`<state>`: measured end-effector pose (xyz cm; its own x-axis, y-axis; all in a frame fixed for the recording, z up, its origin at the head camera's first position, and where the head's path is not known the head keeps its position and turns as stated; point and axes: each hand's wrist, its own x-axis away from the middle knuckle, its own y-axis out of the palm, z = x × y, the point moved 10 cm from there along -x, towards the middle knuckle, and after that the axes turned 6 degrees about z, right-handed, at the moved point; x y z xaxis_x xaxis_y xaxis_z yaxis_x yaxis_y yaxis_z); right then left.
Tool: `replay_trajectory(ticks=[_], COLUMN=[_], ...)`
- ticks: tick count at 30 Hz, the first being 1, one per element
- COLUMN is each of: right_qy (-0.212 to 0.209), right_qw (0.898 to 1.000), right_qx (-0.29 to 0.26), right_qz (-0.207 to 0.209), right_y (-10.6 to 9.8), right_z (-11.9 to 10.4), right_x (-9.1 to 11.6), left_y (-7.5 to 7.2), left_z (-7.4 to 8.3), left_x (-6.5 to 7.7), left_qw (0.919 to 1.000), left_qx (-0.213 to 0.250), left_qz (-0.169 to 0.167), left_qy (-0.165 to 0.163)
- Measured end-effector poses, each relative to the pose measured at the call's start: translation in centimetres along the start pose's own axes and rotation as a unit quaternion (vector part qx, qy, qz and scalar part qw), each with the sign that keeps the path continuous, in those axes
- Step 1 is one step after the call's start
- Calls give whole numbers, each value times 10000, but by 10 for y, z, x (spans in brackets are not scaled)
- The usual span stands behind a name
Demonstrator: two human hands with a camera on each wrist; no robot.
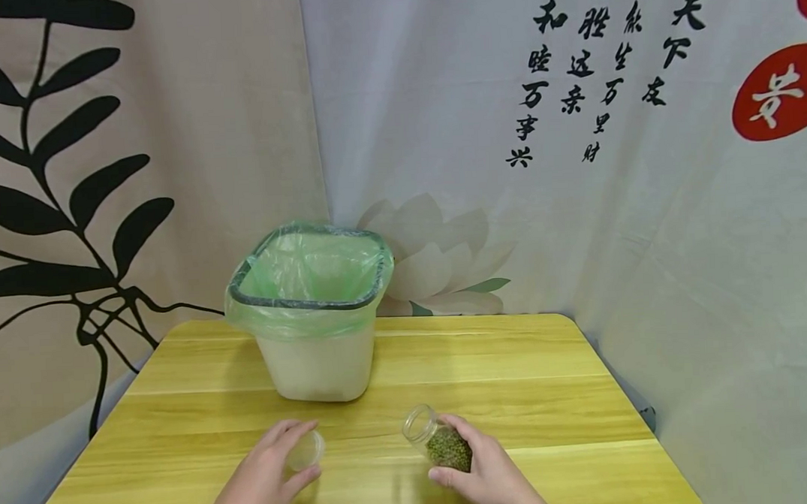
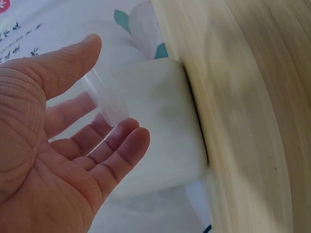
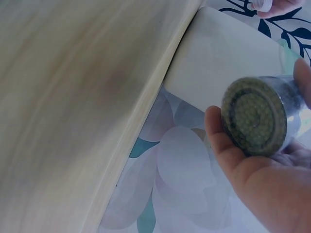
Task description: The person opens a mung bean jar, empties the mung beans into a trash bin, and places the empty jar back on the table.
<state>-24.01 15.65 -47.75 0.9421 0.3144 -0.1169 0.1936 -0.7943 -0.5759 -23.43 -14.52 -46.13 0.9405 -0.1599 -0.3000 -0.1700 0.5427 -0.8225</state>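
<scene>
My right hand (image 1: 476,463) grips a clear jar (image 1: 421,424) tilted to the left, its mouth uncovered. Small green beans (image 1: 449,449) fill much of it, and in the right wrist view they show through the jar's round base (image 3: 253,116). To the left, my left hand (image 1: 267,472) pinches a translucent round lid (image 1: 306,452) between thumb and fingers. The left wrist view shows that lid (image 2: 109,99) edge-on near the fingertips. Both hands are above the table, apart from each other.
A whitish bin (image 1: 320,365) stands on the wooden table (image 1: 517,382) beyond the hands, left of the middle. A green plastic bag (image 1: 310,271) lines it, folded over the rim under a dark band. Printed cloth (image 1: 432,130) hangs behind the table.
</scene>
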Motion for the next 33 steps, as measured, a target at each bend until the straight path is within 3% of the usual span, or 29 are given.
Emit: replay_trajectory(ticks=[17, 33], right_qy=[22, 33], right_qw=[9998, 9985], right_qx=[44, 271], right_qz=[196, 484], right_y=[-6, -12], right_z=[3, 6], right_x=[1, -1], left_y=[6, 11], left_z=[-31, -48], left_x=[-1, 2], left_qw=[9977, 9962], left_qx=[-130, -252], left_qz=[-431, -462], left_qy=[-511, -690])
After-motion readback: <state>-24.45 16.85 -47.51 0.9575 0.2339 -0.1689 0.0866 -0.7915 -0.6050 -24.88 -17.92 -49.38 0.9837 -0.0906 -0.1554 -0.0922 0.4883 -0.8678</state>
